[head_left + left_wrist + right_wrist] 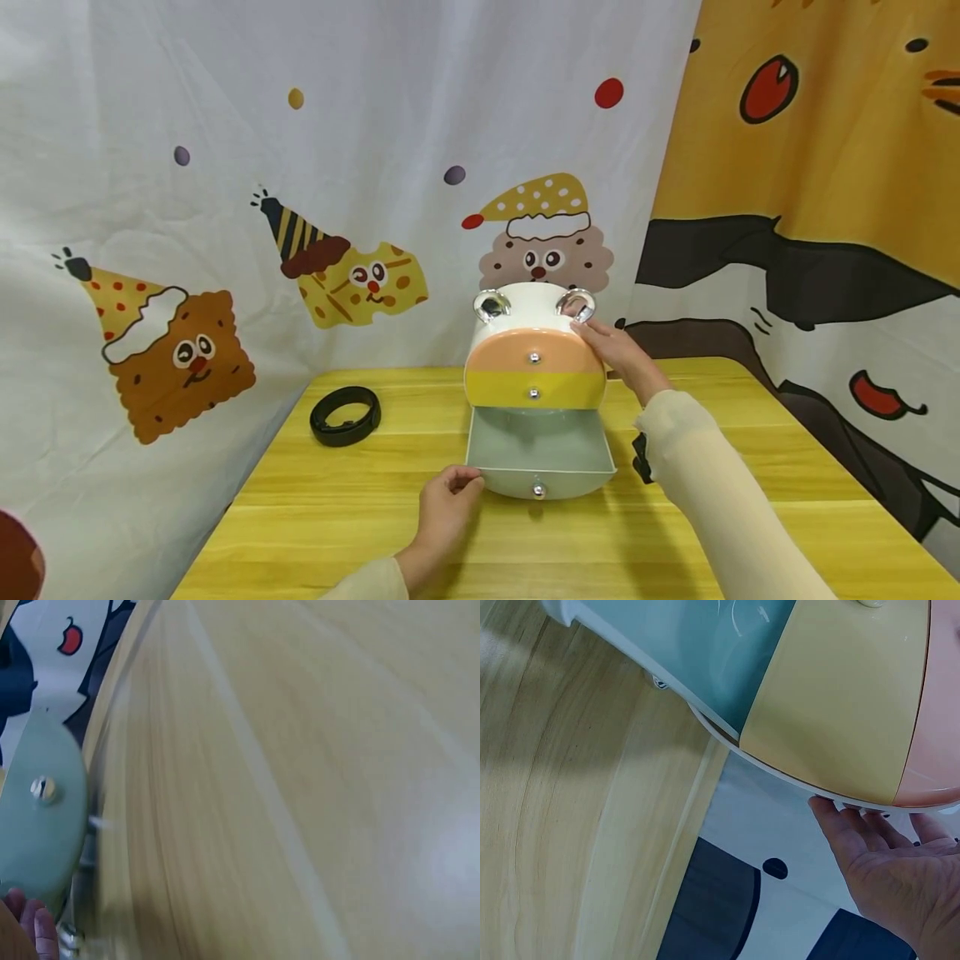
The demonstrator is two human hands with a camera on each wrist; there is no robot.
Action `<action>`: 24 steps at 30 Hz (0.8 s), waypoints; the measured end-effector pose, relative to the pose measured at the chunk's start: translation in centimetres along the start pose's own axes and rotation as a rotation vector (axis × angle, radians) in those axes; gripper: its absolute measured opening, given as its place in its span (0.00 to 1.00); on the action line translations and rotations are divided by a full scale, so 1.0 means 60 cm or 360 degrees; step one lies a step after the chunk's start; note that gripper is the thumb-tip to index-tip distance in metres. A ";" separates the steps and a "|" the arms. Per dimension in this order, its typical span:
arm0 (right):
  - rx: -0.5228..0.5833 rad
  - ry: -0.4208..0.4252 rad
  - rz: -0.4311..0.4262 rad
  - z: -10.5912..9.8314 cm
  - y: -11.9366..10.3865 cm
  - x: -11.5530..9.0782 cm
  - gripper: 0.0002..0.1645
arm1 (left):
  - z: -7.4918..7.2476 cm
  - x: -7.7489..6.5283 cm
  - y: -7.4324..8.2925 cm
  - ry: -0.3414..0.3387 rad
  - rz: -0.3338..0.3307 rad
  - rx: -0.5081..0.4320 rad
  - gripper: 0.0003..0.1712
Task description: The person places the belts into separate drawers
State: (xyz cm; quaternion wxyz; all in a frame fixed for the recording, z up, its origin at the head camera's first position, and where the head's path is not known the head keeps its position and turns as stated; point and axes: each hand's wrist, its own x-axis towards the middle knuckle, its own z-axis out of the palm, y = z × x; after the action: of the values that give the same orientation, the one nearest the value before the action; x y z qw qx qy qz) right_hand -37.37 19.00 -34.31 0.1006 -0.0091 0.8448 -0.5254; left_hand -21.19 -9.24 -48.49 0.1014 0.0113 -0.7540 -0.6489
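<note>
A small cabinet [534, 308] with a white shell and two shiny ring-shaped eyes stands on the table, its orange and yellow drawers closed. Below them, the grey-green drawer [540, 442] is pulled out, and its inside shows bare. At that drawer's front left corner, my left hand [448, 508] pinches the edge with curled fingers. The fingers [45, 934] appear beside the drawer front [41, 817] in the left wrist view. My right hand [618, 354] rests against the cabinet's upper right side, just below an eye. In the right wrist view, its extended fingers [840, 829] touch the shell's rim.
A black ring-shaped band [345, 417] lies on the wooden table [375, 517] left of the cabinet. Some small black object [642, 458] is partly covered by my right sleeve. Behind the table hangs a printed curtain [375, 125].
</note>
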 end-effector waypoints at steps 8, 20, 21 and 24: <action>0.0005 0.0010 0.0009 0.000 0.003 0.004 0.49 | -0.049 0.026 -0.008 0.0107 -0.0074 0.0044 0.07; -0.0005 0.0010 0.0000 -0.001 0.002 0.007 0.49 | -0.120 0.077 -0.019 0.0178 -0.0069 0.0178 0.12; -0.0005 0.0009 0.0000 -0.001 0.003 0.007 0.49 | -0.127 0.081 -0.021 0.0182 -0.0076 0.0205 0.13; 0.0000 0.0004 0.0002 -0.002 0.004 0.006 0.49 | -0.150 0.090 -0.026 0.0172 -0.0085 0.0311 0.18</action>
State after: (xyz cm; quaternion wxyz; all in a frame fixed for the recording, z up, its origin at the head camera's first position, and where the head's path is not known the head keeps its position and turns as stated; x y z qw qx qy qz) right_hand -37.75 19.17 -34.53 0.1000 -0.0079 0.8449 -0.5254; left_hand -25.18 -19.09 -48.06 0.1231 0.0763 -0.8066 -0.5731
